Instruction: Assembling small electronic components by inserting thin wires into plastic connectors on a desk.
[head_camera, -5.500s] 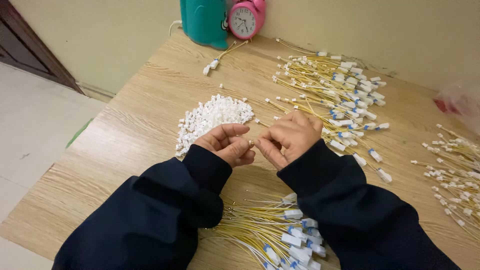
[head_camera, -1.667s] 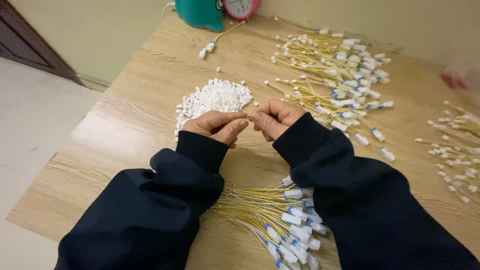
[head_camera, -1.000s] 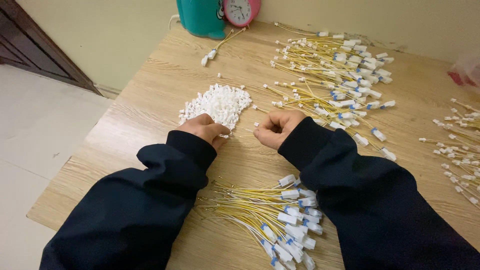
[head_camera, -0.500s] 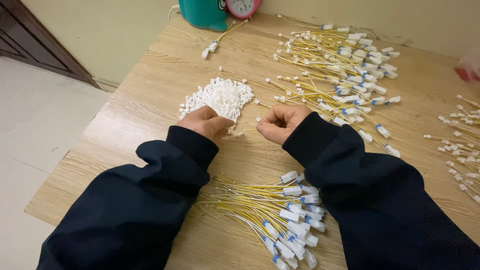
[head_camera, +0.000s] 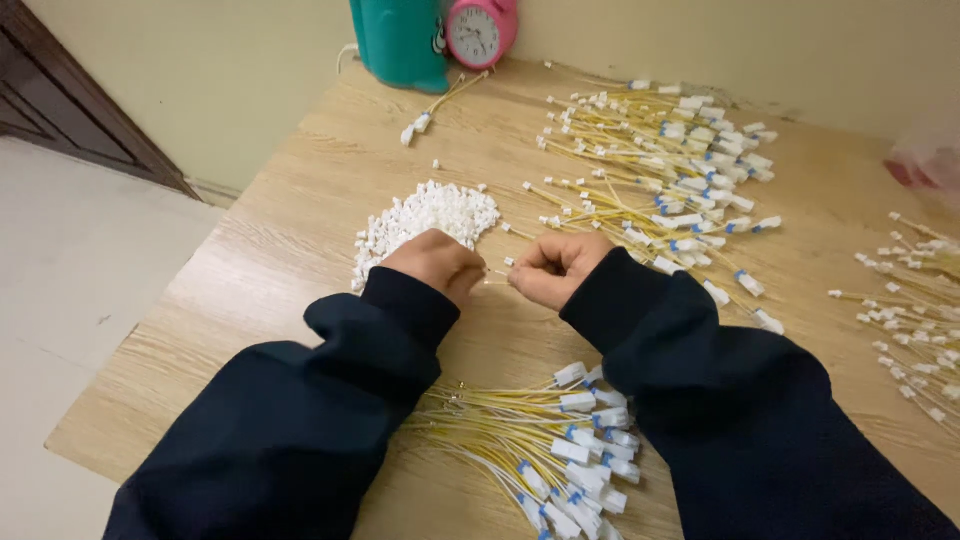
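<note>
My left hand (head_camera: 435, 262) rests knuckles-up at the near edge of a heap of small white plastic connectors (head_camera: 428, 216), its fingers curled; what it pinches is hidden. My right hand (head_camera: 553, 267) is closed around the end of a thin yellow wire (head_camera: 499, 270) whose tip points toward the left hand. The two hands sit a few centimetres apart on the wooden table (head_camera: 290, 240). Both arms wear dark blue sleeves.
A bundle of yellow wires with white and blue tags (head_camera: 545, 440) lies between my forearms. A large spread of similar wires (head_camera: 670, 165) lies at the back right, another group (head_camera: 915, 320) at the far right. A teal container (head_camera: 400, 40) and a pink clock (head_camera: 478, 30) stand against the wall.
My hands were joined near the connector heap, then parted; the left hand went to the heap's edge. Now they come close again with the wire tip between them.
</note>
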